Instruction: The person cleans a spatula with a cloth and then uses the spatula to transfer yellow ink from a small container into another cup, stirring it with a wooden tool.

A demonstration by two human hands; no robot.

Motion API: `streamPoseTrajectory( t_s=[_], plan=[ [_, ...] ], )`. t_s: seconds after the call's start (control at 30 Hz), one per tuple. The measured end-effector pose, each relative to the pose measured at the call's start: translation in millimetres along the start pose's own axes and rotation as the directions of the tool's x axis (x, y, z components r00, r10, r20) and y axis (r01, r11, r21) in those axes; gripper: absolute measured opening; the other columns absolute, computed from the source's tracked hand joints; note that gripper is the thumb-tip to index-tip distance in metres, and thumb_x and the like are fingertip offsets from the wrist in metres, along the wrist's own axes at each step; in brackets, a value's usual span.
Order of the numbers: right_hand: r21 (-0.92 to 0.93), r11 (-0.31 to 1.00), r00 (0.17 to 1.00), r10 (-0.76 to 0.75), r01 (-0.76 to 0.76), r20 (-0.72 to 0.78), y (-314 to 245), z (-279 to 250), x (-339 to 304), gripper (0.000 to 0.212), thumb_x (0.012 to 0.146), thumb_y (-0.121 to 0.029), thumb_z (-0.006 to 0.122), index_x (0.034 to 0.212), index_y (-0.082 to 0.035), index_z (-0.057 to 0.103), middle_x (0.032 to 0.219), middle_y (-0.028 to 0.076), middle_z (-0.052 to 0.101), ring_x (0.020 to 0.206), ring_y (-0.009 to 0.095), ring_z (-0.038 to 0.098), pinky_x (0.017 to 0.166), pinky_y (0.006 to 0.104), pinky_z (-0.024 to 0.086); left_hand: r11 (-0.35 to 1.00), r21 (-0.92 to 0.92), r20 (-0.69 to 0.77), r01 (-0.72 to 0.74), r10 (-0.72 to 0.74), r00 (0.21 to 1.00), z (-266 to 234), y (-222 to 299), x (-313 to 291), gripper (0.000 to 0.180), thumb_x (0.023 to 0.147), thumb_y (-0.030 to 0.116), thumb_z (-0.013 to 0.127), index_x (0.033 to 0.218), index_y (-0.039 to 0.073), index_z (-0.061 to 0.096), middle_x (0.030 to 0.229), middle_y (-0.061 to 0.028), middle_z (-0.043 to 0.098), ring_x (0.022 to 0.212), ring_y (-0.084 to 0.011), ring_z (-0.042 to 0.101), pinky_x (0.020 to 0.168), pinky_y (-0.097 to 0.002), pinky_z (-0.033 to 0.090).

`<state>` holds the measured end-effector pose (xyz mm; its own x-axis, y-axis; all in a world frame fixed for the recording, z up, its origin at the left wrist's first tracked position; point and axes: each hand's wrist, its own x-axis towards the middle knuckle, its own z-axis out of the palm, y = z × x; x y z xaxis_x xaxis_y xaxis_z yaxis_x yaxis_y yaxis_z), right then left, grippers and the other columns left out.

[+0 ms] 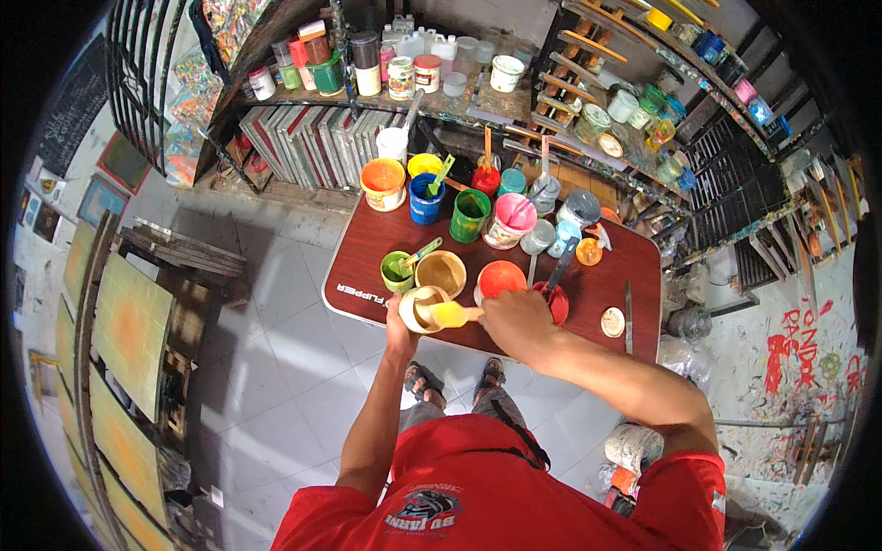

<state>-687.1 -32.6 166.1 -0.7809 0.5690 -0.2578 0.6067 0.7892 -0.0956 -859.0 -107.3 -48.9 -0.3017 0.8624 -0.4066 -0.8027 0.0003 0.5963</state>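
My left hand (399,323) grips a tan paint tub (423,308), tilted on its side at the near edge of the dark red table (367,248). My right hand (516,317) holds a scraper (454,315) coated in yellow paint, its blade at the tub's mouth. Just behind stand a tan-filled tub (441,272), a green tub with a stick (398,270) and an orange-red tub (502,278). A red tub (553,301) sits by my right hand.
Several more paint tubs crowd the table's far side: orange (383,183), blue (426,198), green (469,215), pink (510,220). A knife (628,317) and a round lid (613,321) lie at the right. Shelves of jars line the back; wooden frames stand at the left.
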Motion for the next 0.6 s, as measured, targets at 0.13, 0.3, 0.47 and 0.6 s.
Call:
streamPoseTrajectory(
  t_s=[0.13,0.3,0.47,0.6],
  plan=[
    [-0.148,0.981,0.986,-0.137,0.123,-0.091,-21,-7,4,0.011,0.077,-0.011,0.062,0.08,-0.003,0.07,0.073,0.013,0.069,0.067,0.028,0.07,0.057,0.0401,0.056,0.994,-0.028,0.08,0.11,-0.107,0.991,2,-2,-2,0.055,0.094,0.051,0.031,0.12,0.011,0.057,0.112,-0.0083,0.065,0.097,-0.0248,0.065,0.074,-0.0421,0.056],
    [-0.18,0.908,0.923,-0.384,0.379,0.008,-26,-9,0,0.01,0.078,-0.01,0.06,0.078,-0.003,0.067,0.07,0.013,0.068,0.065,0.029,0.069,0.056,0.0396,0.055,0.988,-0.073,0.093,0.136,-0.13,0.987,-14,-8,-1,0.056,0.095,0.051,0.029,0.12,0.01,0.058,0.111,-0.0095,0.067,0.097,-0.0251,0.067,0.072,-0.0437,0.059],
    [-0.246,0.921,0.937,-0.335,0.303,-0.097,-36,-25,6,0.01,0.077,-0.011,0.062,0.076,-0.005,0.07,0.068,0.011,0.068,0.066,0.025,0.07,0.056,0.0373,0.055,0.991,-0.106,0.149,0.087,-0.07,0.986,-4,-19,-5,0.055,0.094,0.053,0.032,0.116,0.011,0.06,0.109,-0.0067,0.066,0.098,-0.0246,0.065,0.078,-0.0451,0.056],
    [-0.234,0.9,0.921,-0.387,0.367,-0.044,-41,-16,-1,0.009,0.076,-0.013,0.064,0.076,-0.006,0.07,0.068,0.009,0.068,0.066,0.024,0.07,0.054,0.0355,0.055,0.995,-0.078,0.209,0.065,-0.048,0.977,-15,-15,1,0.056,0.094,0.053,0.03,0.117,0.012,0.06,0.11,-0.007,0.066,0.099,-0.0243,0.065,0.079,-0.0453,0.055]
  ],
)
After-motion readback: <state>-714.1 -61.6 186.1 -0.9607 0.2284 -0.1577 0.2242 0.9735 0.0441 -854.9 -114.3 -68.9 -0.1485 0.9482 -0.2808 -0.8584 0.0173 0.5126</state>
